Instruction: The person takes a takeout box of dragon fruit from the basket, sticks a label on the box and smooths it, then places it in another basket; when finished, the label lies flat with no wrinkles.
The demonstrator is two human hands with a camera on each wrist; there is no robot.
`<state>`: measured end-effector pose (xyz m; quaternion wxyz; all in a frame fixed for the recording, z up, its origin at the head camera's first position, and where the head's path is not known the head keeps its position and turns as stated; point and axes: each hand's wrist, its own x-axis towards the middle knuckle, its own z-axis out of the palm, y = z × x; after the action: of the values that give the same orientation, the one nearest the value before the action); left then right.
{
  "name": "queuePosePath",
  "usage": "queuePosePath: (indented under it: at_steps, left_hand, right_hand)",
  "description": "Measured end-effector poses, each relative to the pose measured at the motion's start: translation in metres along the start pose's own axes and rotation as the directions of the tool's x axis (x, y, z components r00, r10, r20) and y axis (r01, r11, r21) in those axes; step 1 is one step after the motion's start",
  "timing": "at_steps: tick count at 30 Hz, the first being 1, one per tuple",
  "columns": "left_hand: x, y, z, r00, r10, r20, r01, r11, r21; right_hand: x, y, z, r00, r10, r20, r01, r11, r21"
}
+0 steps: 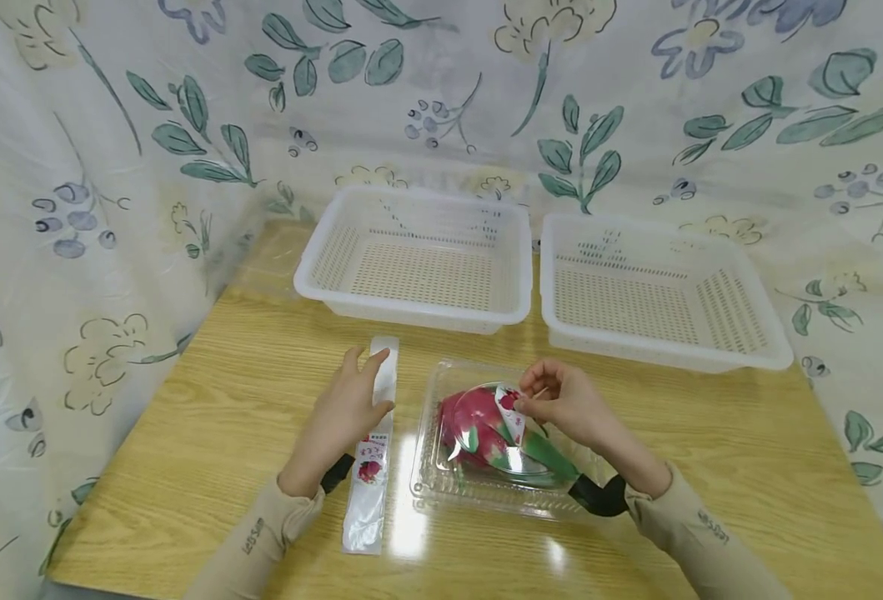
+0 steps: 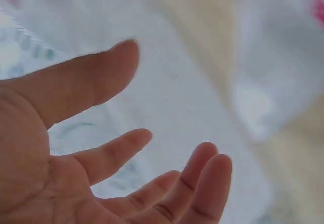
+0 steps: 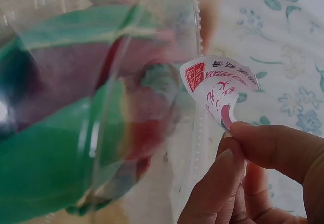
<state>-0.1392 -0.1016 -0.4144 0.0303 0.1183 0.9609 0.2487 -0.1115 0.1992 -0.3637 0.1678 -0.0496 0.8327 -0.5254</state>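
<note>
My right hand (image 1: 572,404) pinches a white label (image 3: 215,84) between thumb and fingertips, over a clear plastic box (image 1: 428,467). The label curls at its edges and carries red printing that includes the word pitaya. Inside the lidded box lies a dragon fruit (image 1: 474,421), pink-red with green scales, seen through the plastic in the right wrist view. To the left, my left hand (image 1: 339,417) hovers with spread fingers over a strip of label backing (image 1: 366,521). One printed label (image 1: 370,468) remains on that strip. Nothing lies between the left fingers in the left wrist view.
Two white perforated baskets (image 1: 411,315) (image 1: 666,354) stand side by side at the back of the wooden table (image 1: 208,433). A transparent lid or tray (image 1: 268,250) sits at the back left corner. Floral cloth (image 1: 441,92) hangs behind and around the table.
</note>
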Motion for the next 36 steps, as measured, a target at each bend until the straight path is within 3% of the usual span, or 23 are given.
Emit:
queuePosePath:
  at_steps: [4,6,8,10,13,15,17,19,21,25,29,32,36]
  left_hand:
    - [-0.003,0.029,-0.010,0.984,0.142,-0.103,-0.139,0.990,0.033]
    - [-0.003,0.045,-0.013,0.967,0.222,-0.124,-0.216,0.975,0.058]
    - [-0.002,0.059,-0.014,0.940,0.322,-0.114,-0.313,0.946,0.086]
    - [-0.001,0.073,-0.012,0.896,0.437,-0.074,-0.427,0.896,0.124]
    - [0.000,0.087,-0.007,0.805,0.593,0.034,-0.587,0.786,0.192]
    - [-0.001,0.093,-0.003,0.748,0.652,0.122,-0.660,0.716,0.226]
    - [-0.003,0.096,0.001,0.710,0.674,0.204,-0.704,0.667,0.245]
    - [-0.006,0.098,0.005,0.687,0.678,0.261,-0.726,0.641,0.248]
    - [-0.008,0.098,0.007,0.677,0.674,0.296,-0.736,0.629,0.249]
    - [-0.012,0.098,0.010,0.677,0.673,0.300,-0.736,0.626,0.256]
    - [-0.014,0.097,0.012,0.686,0.669,0.286,-0.727,0.626,0.281]
    - [-0.016,0.096,0.013,0.689,0.672,0.272,-0.724,0.621,0.301]
    - [-0.019,0.094,0.015,0.695,0.674,0.252,-0.716,0.615,0.331]
  right_hand:
    - [0.002,0.000,0.000,1.000,0.023,0.011,-0.023,1.000,-0.013]
    - [0.003,0.001,0.001,0.999,0.032,0.018,-0.032,0.999,-0.024]
    - [0.004,0.001,0.001,0.999,0.040,0.023,-0.039,0.999,-0.029]
    - [0.005,0.001,0.002,0.999,0.048,0.026,-0.047,0.998,-0.039]
    - [0.007,0.002,0.003,0.998,0.055,0.025,-0.053,0.997,-0.061]
    - [0.008,0.003,0.004,0.999,0.048,0.025,-0.046,0.996,-0.078]
    - [0.009,0.003,0.005,0.999,0.035,0.026,-0.033,0.995,-0.094]
    - [0.010,0.004,0.006,0.999,0.023,0.026,-0.020,0.994,-0.107]
    - [0.010,0.004,0.007,1.000,0.005,0.025,-0.002,0.991,-0.131]
    - [0.009,0.001,0.008,0.999,-0.043,0.000,0.042,0.974,-0.225]
    - [0.004,-0.003,0.013,0.989,-0.144,-0.046,0.115,0.916,-0.385]
    - [0.000,-0.006,0.018,0.961,-0.266,-0.073,0.186,0.821,-0.540]
    - [-0.005,-0.008,0.027,0.892,-0.446,-0.073,0.238,0.602,-0.762]
